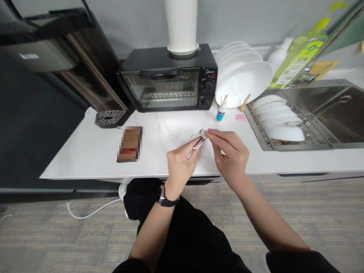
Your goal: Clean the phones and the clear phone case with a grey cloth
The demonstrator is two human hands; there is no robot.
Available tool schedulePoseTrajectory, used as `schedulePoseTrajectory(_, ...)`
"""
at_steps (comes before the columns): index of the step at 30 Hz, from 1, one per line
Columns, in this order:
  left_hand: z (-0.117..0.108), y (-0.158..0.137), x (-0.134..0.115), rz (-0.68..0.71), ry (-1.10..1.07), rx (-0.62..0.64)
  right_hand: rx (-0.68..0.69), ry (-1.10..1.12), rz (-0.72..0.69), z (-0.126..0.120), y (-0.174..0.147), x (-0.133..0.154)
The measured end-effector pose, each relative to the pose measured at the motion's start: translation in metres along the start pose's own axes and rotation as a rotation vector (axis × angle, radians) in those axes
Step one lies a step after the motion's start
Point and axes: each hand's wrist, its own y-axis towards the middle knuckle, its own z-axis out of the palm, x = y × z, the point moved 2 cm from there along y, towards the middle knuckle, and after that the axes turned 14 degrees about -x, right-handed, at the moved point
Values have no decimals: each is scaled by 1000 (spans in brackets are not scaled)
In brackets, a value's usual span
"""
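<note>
My left hand (182,159), with a dark-strapped watch on its wrist, is closed around a slim pinkish phone (198,144). The phone is tilted and shows mostly its narrow edge. My right hand (231,153) pinches a small grey-white cloth (203,133) against the phone's upper end; I cannot tell whether it is fabric or paper. Something clear, partly hidden behind my left hand, lies on the white counter (159,148). Beyond the hands stands a small white bottle (221,110) with a blue and yellow label, near a pink slip (241,117).
A black toaster oven (170,89) carries a white container (182,26). White plates (244,81) stand in a rack beside it. At right is a sink (335,113) with bowls (284,119). A water dispenser (96,76) and a brown, blurred-out flat object (130,144) are at left.
</note>
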Motion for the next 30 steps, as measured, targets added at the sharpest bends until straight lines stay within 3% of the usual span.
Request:
schedulePoseTrajectory(6,-1,3,-2,55,29,-3,-10,32,-15,3,-7,22)
schedulePoseTrajectory(11,-2,7,-2,107,83,-31,82,151,-19,3,-11,34)
schedulePoseTrajectory(20,-2,6,-3,99,93,-30,111,243,-117,2,-4,6)
schedulePoseTrajectory(25,-1,3,1,36,22,-9,26,186,-67,2,1,-9)
schedulePoseTrajectory(30,0,2,0,29,-43,-18,-15,76,-6,1,0,-6)
